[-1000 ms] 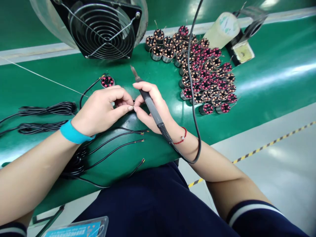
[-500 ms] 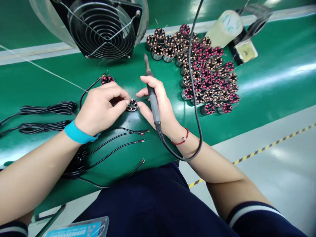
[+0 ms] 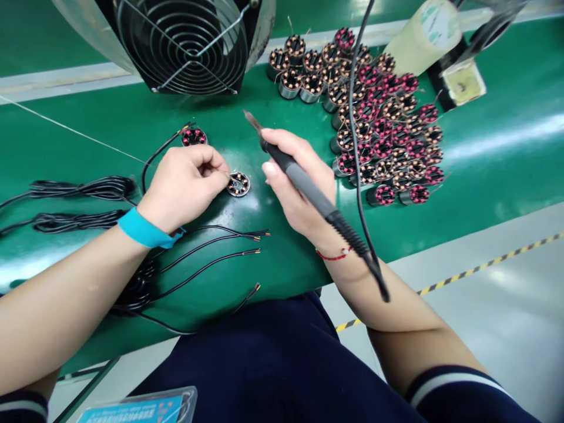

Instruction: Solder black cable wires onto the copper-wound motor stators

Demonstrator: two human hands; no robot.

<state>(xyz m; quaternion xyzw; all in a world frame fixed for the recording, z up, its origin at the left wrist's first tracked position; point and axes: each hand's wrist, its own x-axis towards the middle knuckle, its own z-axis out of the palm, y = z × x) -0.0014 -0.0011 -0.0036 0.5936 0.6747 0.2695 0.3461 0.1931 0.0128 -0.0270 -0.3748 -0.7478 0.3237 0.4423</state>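
My left hand [image 3: 189, 182], with a blue wrist strap, is closed in a pinch at the left edge of a small motor stator [image 3: 238, 184] with copper windings. The stator lies on the green bench top. Something thin between the fingertips may be hidden. A thin pale strand [image 3: 106, 143] runs from the left to behind this hand. My right hand [image 3: 299, 179] is wrapped round the grey handle of a soldering iron [image 3: 308, 188]. The iron's tip points up and left, away from the stator. Behind my left hand sits a red-wound stator [image 3: 194, 137] with a black cable at it.
Several stators [image 3: 379, 129] with red and copper windings stand grouped at the right. A fan [image 3: 189, 53] stands at the back. Black cables [image 3: 83, 189] lie at the left, with bared cable ends [image 3: 253, 251] in front. A sponge holder [image 3: 464, 82] is at the far right.
My right hand has drawn back to the right from the stator, and the iron has tilted from near upright to a slant. My left hand stays at the stator. The view has shifted slightly.
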